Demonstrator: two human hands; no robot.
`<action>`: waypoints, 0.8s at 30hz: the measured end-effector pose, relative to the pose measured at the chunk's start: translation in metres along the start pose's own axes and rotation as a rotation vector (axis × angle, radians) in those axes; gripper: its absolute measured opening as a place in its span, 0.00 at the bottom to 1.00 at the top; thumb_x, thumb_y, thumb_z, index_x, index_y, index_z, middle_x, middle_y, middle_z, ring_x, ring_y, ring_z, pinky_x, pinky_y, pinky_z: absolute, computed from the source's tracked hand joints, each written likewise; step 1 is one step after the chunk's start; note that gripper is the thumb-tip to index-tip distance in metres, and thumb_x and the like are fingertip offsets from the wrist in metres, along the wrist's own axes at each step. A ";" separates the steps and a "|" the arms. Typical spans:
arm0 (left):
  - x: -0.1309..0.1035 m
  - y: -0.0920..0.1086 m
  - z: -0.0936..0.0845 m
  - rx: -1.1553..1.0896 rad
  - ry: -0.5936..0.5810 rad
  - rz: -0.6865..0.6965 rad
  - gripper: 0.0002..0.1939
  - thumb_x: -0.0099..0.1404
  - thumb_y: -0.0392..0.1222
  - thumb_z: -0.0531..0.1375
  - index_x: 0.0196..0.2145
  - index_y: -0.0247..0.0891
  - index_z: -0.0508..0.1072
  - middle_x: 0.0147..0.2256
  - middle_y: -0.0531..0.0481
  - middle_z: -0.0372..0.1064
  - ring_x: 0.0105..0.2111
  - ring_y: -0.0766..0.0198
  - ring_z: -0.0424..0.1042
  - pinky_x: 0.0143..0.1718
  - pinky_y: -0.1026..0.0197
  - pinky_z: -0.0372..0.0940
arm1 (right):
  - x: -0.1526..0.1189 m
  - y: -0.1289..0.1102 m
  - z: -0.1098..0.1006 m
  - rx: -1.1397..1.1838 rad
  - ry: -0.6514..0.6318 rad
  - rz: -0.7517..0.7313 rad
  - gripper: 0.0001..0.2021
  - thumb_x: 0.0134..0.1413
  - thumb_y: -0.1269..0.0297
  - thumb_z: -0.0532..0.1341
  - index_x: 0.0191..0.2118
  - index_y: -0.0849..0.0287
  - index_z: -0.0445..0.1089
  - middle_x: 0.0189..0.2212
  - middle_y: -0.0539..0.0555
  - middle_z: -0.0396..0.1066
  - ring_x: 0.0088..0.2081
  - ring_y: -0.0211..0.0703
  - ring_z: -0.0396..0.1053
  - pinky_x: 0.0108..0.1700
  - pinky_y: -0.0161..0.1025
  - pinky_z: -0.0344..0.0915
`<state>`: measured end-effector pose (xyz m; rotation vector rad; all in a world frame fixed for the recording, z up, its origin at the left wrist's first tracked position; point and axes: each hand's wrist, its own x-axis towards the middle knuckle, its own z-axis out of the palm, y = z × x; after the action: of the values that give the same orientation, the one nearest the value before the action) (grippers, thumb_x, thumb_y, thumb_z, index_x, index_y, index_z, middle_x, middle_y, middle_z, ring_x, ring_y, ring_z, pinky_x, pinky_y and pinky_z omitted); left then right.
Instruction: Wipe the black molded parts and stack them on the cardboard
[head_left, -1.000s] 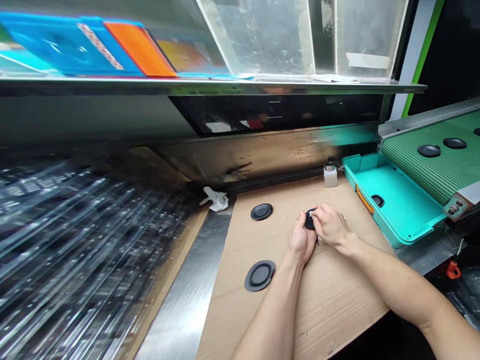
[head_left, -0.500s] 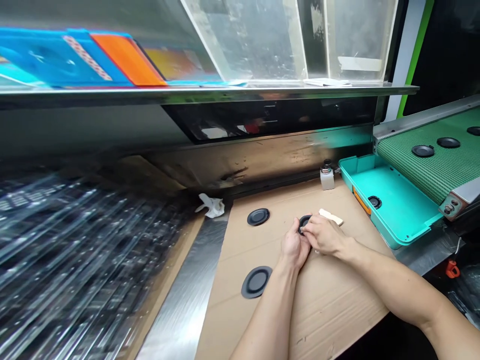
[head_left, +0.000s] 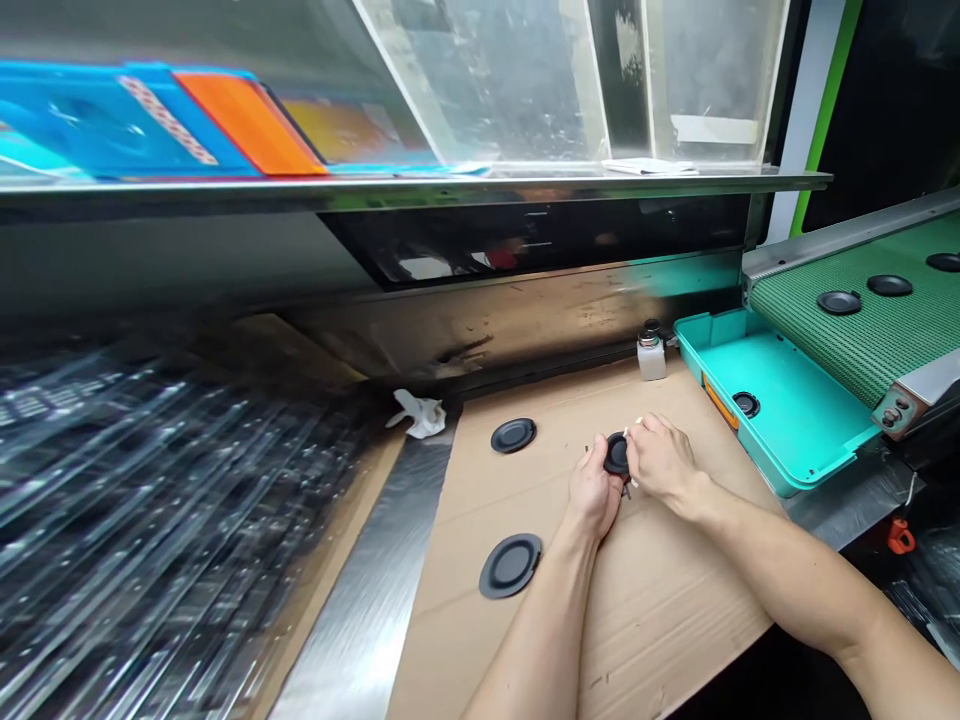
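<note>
My left hand (head_left: 596, 487) is closed on the edge of a black round disc (head_left: 616, 453) with a raised rim, held just above the cardboard sheet (head_left: 645, 620). Fingers of my right hand (head_left: 664, 460) are bent against the disc's right side. A small white cloth (head_left: 637, 426) shows in bits at those fingertips; most of it is hidden by the hand. Two more black discs lie on the cardboard to the left: one (head_left: 514, 435) farther off, and a wider-rimmed one (head_left: 511, 566) beside my left forearm.
A teal tray (head_left: 810, 440) holding one black disc stands at the right, below a green conveyor belt (head_left: 892, 325) carrying several discs. At the back is a small white bottle (head_left: 651, 358). Clear plastic trays (head_left: 150, 520) fill the left. A metal shelf (head_left: 540, 188) crosses above.
The white cloth that lay beyond my right hand is now at its fingertips. My right hand has shifted to the disc's right side, so more of the disc's face shows.
</note>
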<state>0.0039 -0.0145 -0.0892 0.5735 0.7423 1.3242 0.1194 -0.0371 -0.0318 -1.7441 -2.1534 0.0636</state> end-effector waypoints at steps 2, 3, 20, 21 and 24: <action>0.001 -0.002 -0.002 -0.001 -0.006 0.016 0.16 0.65 0.51 0.69 0.35 0.33 0.78 0.34 0.46 0.79 0.40 0.57 0.80 0.50 0.55 0.74 | 0.000 -0.003 0.000 0.015 0.003 -0.080 0.16 0.74 0.64 0.50 0.47 0.56 0.76 0.45 0.58 0.74 0.49 0.47 0.70 0.49 0.40 0.66; 0.001 -0.003 -0.003 -0.003 -0.002 0.020 0.16 0.64 0.51 0.70 0.33 0.33 0.77 0.32 0.48 0.78 0.39 0.58 0.79 0.50 0.56 0.74 | 0.001 -0.004 0.000 0.020 0.004 -0.103 0.16 0.74 0.63 0.50 0.47 0.56 0.76 0.45 0.57 0.74 0.49 0.47 0.70 0.49 0.40 0.66; 0.002 0.005 0.000 -0.141 0.043 -0.072 0.18 0.77 0.43 0.53 0.40 0.31 0.79 0.41 0.41 0.80 0.46 0.58 0.80 0.57 0.54 0.72 | 0.004 0.000 0.011 0.091 -0.006 -0.255 0.13 0.72 0.66 0.54 0.44 0.59 0.77 0.45 0.57 0.74 0.48 0.45 0.69 0.51 0.39 0.65; 0.002 0.007 -0.001 -0.140 0.047 -0.087 0.19 0.78 0.44 0.51 0.42 0.31 0.79 0.43 0.39 0.80 0.49 0.56 0.79 0.58 0.52 0.72 | 0.003 0.000 0.010 0.091 -0.053 -0.307 0.12 0.71 0.66 0.55 0.43 0.59 0.77 0.44 0.56 0.75 0.47 0.45 0.69 0.51 0.39 0.65; 0.003 0.013 -0.002 -0.136 0.089 -0.115 0.22 0.79 0.45 0.48 0.44 0.29 0.78 0.47 0.34 0.79 0.52 0.53 0.78 0.59 0.48 0.71 | 0.001 0.003 0.002 0.045 -0.189 -0.347 0.11 0.69 0.66 0.58 0.40 0.58 0.78 0.45 0.57 0.75 0.45 0.46 0.70 0.46 0.39 0.66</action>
<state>-0.0057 -0.0094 -0.0816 0.3604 0.7405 1.2879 0.1216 -0.0346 -0.0345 -1.3639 -2.5392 0.1907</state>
